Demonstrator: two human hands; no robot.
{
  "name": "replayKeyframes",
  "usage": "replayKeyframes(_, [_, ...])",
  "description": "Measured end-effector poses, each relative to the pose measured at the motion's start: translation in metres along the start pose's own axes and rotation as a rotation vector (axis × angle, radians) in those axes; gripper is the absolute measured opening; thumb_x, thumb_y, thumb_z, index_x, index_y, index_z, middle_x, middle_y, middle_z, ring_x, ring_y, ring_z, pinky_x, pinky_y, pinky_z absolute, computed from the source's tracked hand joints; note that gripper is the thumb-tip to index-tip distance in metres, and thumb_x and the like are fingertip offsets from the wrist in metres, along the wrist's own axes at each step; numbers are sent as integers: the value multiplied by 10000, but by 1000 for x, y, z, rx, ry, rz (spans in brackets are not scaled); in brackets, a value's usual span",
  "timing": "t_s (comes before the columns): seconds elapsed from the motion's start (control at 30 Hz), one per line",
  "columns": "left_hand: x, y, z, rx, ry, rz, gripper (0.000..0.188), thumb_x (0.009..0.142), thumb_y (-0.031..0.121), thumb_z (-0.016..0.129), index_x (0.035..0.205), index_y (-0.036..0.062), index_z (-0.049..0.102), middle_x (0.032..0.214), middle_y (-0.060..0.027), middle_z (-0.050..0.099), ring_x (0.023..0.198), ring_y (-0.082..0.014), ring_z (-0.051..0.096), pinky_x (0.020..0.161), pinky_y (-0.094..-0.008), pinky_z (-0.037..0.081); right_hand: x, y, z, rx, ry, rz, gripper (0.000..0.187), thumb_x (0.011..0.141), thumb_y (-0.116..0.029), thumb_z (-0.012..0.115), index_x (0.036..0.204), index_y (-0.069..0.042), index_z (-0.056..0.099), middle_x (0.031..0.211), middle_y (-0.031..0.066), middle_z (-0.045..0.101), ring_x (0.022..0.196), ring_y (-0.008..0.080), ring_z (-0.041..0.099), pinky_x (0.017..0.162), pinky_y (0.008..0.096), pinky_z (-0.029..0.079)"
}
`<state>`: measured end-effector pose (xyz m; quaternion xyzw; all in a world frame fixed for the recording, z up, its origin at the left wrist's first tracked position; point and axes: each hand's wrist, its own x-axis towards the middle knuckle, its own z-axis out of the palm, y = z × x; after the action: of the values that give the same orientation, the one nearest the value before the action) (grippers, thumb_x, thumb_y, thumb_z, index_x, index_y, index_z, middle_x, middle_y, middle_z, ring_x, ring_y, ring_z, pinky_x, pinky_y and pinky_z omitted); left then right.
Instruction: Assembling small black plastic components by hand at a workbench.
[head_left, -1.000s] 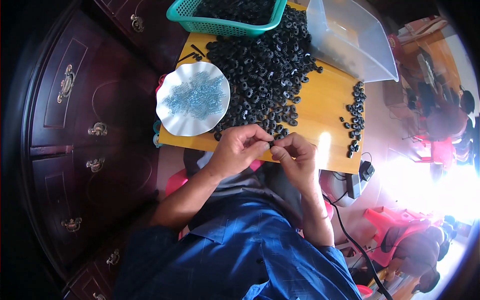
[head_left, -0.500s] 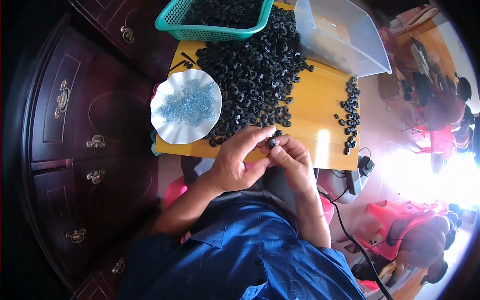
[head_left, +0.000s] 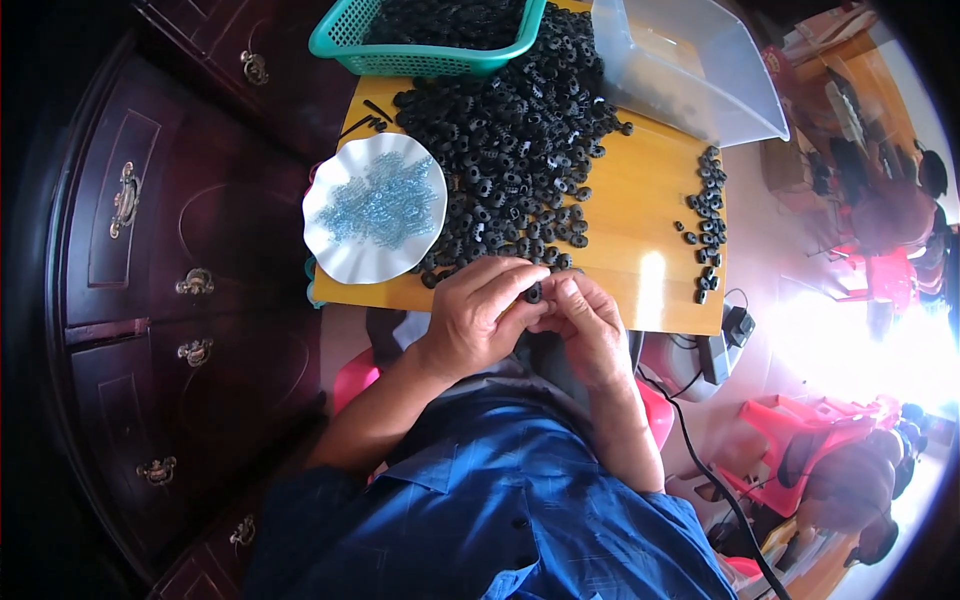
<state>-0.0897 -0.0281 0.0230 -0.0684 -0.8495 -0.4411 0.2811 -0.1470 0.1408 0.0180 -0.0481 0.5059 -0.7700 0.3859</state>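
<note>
At the table's near edge my two hands meet. Between the thumb and index finger of my left hand (head_left: 478,315) is a small black cord lock (head_left: 533,293), rounded and about a fingertip wide. Right beside it, my right hand (head_left: 592,325) is closed in a pinch; what sits between its fingertips is too small to make out. A large heap of similar black cord locks (head_left: 515,165) spreads just beyond my hands. To the left, a white wavy-rimmed plate (head_left: 330,255) holds a pile of tiny bluish-grey springs (head_left: 385,205).
A green basket (head_left: 425,62) of black parts stands at the back left, a clear plastic bin (head_left: 690,75) at the back right. Several black pieces (head_left: 710,225) line the yellow table's (head_left: 640,210) right edge. A power strip (head_left: 714,358) with cable hangs beside it. Dark drawers (head_left: 120,200) stand left.
The black cord lock has passed from my right fingertips into my left thumb and index finger. My left fingers have closed around it, and the right fingers have shifted slightly off it.
</note>
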Motion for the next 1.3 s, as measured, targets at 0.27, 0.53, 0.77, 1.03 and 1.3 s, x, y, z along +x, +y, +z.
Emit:
replayKeyframes(0.27, [2,2,1,-30,15,-23,314,792,65,772,1084,23,666,976,-116,693,854,-294,696,717,-370,573,1,-3,5,25,23,-25,314,1056,-287,525,1100,2,639,973,72,692,856,146,675,794,283,564])
replayKeyframes(0.53, [0,-2,0,-34,4,-19,421,759,40,771,1155,26,633,1023,-127,683,859,-290,698,716,-367,580,7,-19,5,-249,-66,-48,149,1000,-131,627,1034,13,644,934,29,689,853,73,609,795,229,492])
replayKeyframes(0.77, [0,1,-8,-193,142,-168,595,800,36,784,1344,8,545,960,-115,678,756,-198,675,675,-306,550,39,-52,9,-475,-52,-84,137,969,-126,648,1003,4,621,864,62,712,754,92,651,684,237,537])
replayKeyframes(1.03, [-2,-3,-8,-269,176,-219,198,873,-28,678,1069,0,677,844,-116,684,707,-203,678,640,-295,529,144,-107,59,-417,37,-453,248,976,-156,637,1156,14,617,931,76,713,773,102,645,694,241,527])
replayKeyframes(1.3, [-2,-5,-2,-170,96,-102,132,850,-16,683,976,24,676,806,-122,668,685,-291,672,584,-360,522,137,-125,25,-455,152,-632,350,946,-59,645,1280,26,586,1159,101,695,999,147,651,857,271,511])
